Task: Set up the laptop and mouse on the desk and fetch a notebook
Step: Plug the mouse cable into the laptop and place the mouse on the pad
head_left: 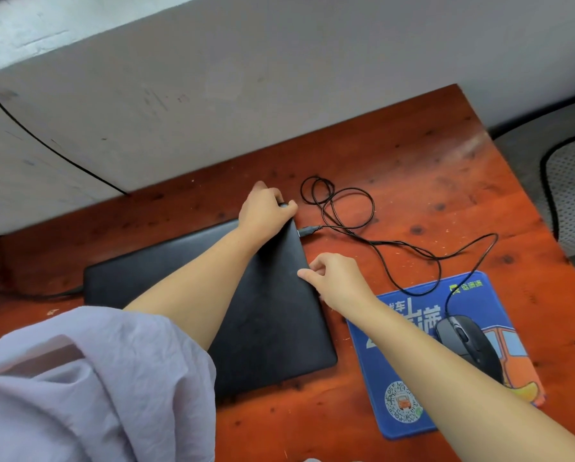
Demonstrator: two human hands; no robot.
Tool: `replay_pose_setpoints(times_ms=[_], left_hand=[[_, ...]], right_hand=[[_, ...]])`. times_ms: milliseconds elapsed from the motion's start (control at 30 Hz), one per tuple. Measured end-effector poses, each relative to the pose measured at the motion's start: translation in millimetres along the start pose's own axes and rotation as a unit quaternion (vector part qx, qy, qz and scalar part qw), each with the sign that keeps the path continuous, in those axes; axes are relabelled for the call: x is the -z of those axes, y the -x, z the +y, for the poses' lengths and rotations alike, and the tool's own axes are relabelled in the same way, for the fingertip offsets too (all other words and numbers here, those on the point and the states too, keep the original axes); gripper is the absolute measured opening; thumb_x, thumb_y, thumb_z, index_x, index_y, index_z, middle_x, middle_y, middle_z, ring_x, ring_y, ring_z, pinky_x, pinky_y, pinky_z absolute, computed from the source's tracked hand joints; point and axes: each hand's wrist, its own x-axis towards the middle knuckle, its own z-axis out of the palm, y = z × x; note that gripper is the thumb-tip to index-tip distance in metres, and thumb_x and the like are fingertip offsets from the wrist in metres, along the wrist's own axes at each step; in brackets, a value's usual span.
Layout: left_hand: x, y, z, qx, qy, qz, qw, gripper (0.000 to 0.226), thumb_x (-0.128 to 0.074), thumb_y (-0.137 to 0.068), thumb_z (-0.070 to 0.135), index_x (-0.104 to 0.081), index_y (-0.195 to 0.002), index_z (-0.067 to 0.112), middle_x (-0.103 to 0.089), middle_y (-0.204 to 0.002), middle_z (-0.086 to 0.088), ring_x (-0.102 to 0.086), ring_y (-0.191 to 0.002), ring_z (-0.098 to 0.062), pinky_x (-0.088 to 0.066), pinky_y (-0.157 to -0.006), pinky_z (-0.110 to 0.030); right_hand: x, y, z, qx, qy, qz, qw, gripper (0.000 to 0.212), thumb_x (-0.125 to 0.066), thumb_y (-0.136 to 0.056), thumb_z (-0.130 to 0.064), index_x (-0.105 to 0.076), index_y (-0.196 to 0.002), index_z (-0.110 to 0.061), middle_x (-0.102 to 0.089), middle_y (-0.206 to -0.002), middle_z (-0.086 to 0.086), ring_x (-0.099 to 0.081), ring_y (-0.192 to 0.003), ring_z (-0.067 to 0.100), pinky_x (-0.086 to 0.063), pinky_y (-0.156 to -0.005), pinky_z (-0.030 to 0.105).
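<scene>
A closed black laptop (pixel 272 315) lies flat on the reddish wooden desk (pixel 429 181). My left hand (pixel 266 208) grips its far right corner. My right hand (pixel 336 281) pinches the laptop's right edge, a little nearer to me. A black wired mouse (pixel 469 345) rests on a blue printed mouse pad (pixel 412 391) to the right of the laptop. Its thin black cable (pixel 346 208) loops across the desk, and the USB plug (pixel 307 231) lies beside the laptop's right edge, close to my left hand. No notebook is in view.
A white wall (pixel 246 78) stands along the desk's far side. A black power cord (pixel 29 295) runs off the laptop's left end. A mesh chair (pixel 573 191) stands past the desk's right edge. My lilac sleeve (pixel 79 388) covers the near left.
</scene>
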Motion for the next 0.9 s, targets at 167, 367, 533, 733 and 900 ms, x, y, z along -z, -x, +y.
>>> replay_pose_setpoints(times_ms=[167,367,533,733,900], left_hand=[[9.1,8.1,-4.3,-0.038,-0.004,-0.035,0.999,0.027,-0.059,-0.085,0.039,-0.053,-0.091,0.013,-0.058,-0.099,-0.009,-0.052,-0.096,-0.028,-0.044,-0.081,-0.038],[41.0,58.3,-33.0,-0.064,-0.041,-0.021,0.997,0.038,-0.053,-0.089,0.027,-0.052,-0.124,0.013,-0.051,-0.125,-0.012,-0.042,-0.119,-0.03,-0.041,-0.098,-0.042],[38.5,116.1,-48.2,-0.139,-0.059,-0.043,0.988,0.031,-0.05,-0.09,0.024,-0.055,-0.119,0.012,-0.055,-0.123,-0.009,-0.046,-0.118,-0.028,-0.041,-0.099,-0.042],[19.7,166.9,-42.6,-0.279,-0.067,-0.091,0.954,0.028,-0.05,-0.091,0.023,-0.057,-0.115,0.014,-0.057,-0.118,-0.009,-0.049,-0.115,-0.028,-0.041,-0.097,-0.042],[-0.8,227.9,-30.4,-0.419,-0.065,-0.138,0.895,0.025,-0.051,-0.089,0.022,-0.058,-0.111,0.014,-0.061,-0.111,-0.009,-0.054,-0.109,-0.028,-0.045,-0.092,-0.041]], right_hand=[[-0.3,0.5,-0.6,0.003,-0.011,0.004,1.0,0.026,-0.066,-0.083,-0.037,-0.065,-0.088,-0.012,-0.069,-0.083,0.003,-0.066,-0.077,0.022,-0.057,-0.076,0.043],[18.8,21.0,-2.2,0.054,0.082,0.032,0.995,0.029,-0.055,-0.089,-0.036,-0.063,-0.107,-0.015,-0.066,-0.104,0.004,-0.06,-0.097,0.021,-0.049,-0.085,0.034],[25.5,58.8,8.6,0.086,0.147,0.119,0.978,0.028,-0.049,-0.094,-0.028,-0.06,-0.113,-0.012,-0.059,-0.114,0.009,-0.056,-0.103,0.024,-0.047,-0.086,0.036],[1.6,133.5,45.5,0.06,0.205,0.238,0.947,0.029,-0.045,-0.095,-0.024,-0.058,-0.117,-0.01,-0.056,-0.118,0.011,-0.049,-0.113,0.028,-0.043,-0.09,0.039],[-43.1,219.7,90.2,-0.028,0.23,0.316,0.92,0.028,-0.043,-0.094,-0.028,-0.059,-0.116,-0.017,-0.056,-0.114,0.006,-0.051,-0.112,0.026,-0.041,-0.088,0.037]])
